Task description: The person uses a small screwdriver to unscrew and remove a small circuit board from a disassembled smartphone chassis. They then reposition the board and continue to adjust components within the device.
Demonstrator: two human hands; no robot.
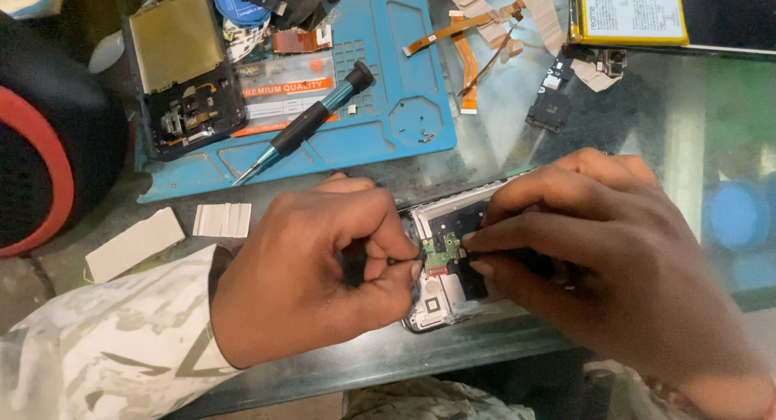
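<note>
The step in hand looks like the seating or lifting of a small green circuit board (440,253) at the lower end of an opened phone frame (436,295); the frame lies on the glass tabletop (566,121) near its front edge, at about six o'clock in the view, between the two hands. The left hand (315,266) is curled tight, thumb and forefinger pinched on a thin dark tool whose tip reaches the board from nine o'clock; what kind of tool it is cannot be told, since the fist hides most of it. The right hand (614,250) lies over the frame from three o'clock; its fingertips (478,240) press on the board's right edge and on the dark inner plate beside it, bent and bearing down rather than gripping anything. So the board sits directly between the tool tip and the right fingertips, touching both.

As a judgement, the next move calls for a small, steady motion at the tool tip while the right fingers hold the frame from sliding; too much force could bend the board.

At eleven o'clock a blue repair mat (388,88) carries a teal-handled screwdriver (303,125) and a second opened phone back (182,68); orange flex cables (465,56) lie at twelve o'clock, well apart from the hands; white strips (222,219) lie at nine o'clock.
</note>
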